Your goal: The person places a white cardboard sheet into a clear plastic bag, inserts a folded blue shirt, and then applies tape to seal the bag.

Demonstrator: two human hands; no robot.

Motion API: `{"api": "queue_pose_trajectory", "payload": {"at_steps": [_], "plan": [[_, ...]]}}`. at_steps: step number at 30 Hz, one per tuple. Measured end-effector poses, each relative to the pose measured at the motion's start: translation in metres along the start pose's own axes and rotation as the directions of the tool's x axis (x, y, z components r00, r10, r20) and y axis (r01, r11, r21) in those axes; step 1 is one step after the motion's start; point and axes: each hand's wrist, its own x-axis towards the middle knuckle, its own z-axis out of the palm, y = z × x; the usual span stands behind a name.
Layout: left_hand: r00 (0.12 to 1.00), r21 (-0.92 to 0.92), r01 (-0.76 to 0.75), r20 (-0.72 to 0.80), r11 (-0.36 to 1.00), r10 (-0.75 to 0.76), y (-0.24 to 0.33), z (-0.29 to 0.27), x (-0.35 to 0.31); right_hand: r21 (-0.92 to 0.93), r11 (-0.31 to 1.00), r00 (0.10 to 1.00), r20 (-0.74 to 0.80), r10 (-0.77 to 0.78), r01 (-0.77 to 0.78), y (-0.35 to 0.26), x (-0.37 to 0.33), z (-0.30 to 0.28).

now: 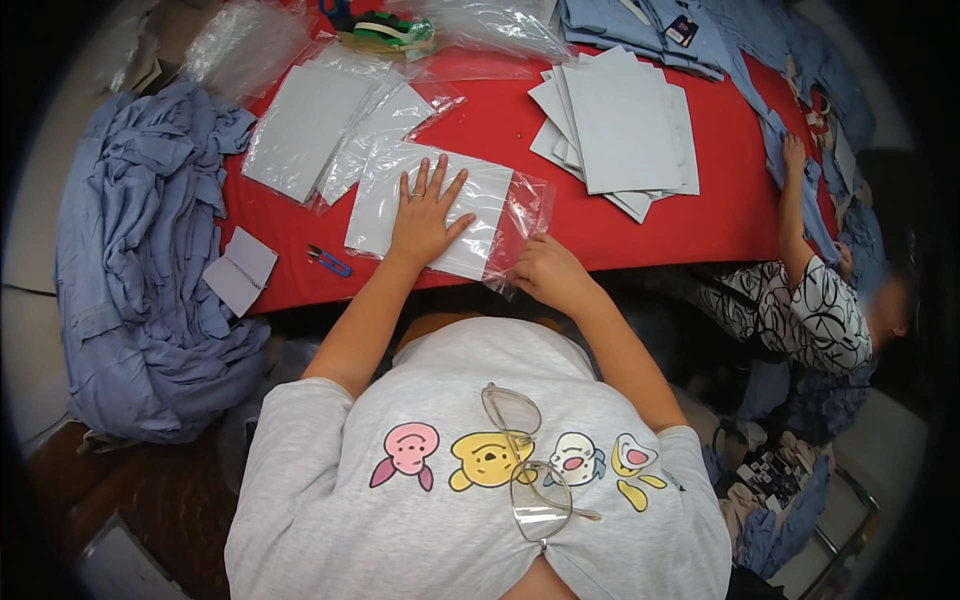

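A white rectangular board (pixel 482 195) lies flat inside a clear plastic bag (pixel 524 208) near the front edge of the red-covered table. My left hand (pixel 425 222) rests on it, palm down with the fingers spread. At the bag's right end, where the loose plastic extends past the board, the fingers of my right hand (pixel 553 272) are closed on the film near its lower corner. Just beyond my left hand are more bagged white boards (pixel 305 130), overlapping each other. A loose stack of bare white boards (pixel 630 125) sits to the right, apart from both hands.
Blue thread snips (pixel 328 262) and an open notebook (pixel 241 270) lie left, beside heaped blue garments (pixel 150 260). A tape dispenser (pixel 385 32) and clear bags (pixel 490 25) are at the back. Folded blue shirts (pixel 650 30) lie far right; another person (pixel 800 300) handles cloth there.
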Motion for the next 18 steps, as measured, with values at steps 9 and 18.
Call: {"api": "queue_pose_trajectory", "payload": {"at_steps": [9, 18], "plan": [[1.000, 0.010, 0.021, -0.010, 1.000, -0.020, 0.003, 0.002, -0.002, 0.623, 0.732, 0.741, -0.348, 0.574, -0.275, 0.024, -0.047, 0.009], [0.994, -0.098, 0.103, -0.031, 0.990, -0.106, 0.005, 0.009, -0.008, 0.963, -0.116, 0.707, 0.259, 0.658, -0.244, 0.029, 0.059, 0.003]]}}
